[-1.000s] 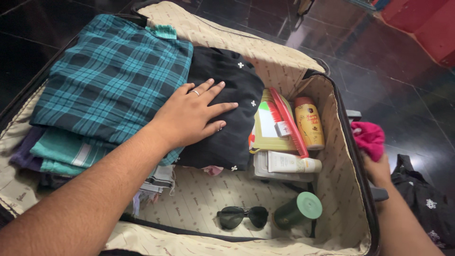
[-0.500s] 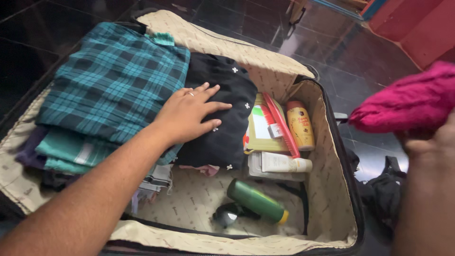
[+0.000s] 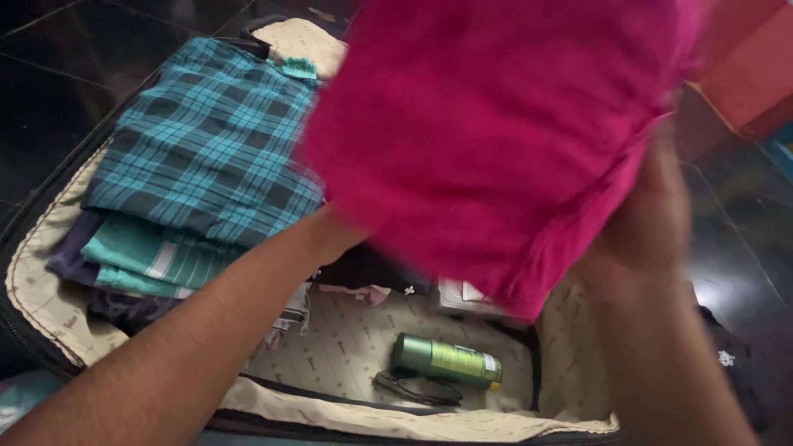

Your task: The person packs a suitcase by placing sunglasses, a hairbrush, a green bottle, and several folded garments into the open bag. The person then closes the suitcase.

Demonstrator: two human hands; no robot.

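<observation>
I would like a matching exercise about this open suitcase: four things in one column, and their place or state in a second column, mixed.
Things:
1. pink cloth
2. green bottle
3. plaid shirt
4. right hand

Places or states:
A. lying on its side on the suitcase lining
B. on top of the folded pile
C. blurred, gripping fabric
D. held in the air, hiding much of the view

Pairs: 1-D, 2-A, 3-B, 4-C

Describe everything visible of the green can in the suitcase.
The green can is a slim cylinder, metallic-looking, with a paler green printed label band and a small yellow end at its right. It lies on its side on the beige patterned lining of the open suitcase, near the front edge. Dark sunglasses lie partly under it, touching. Neither hand touches it.
</observation>
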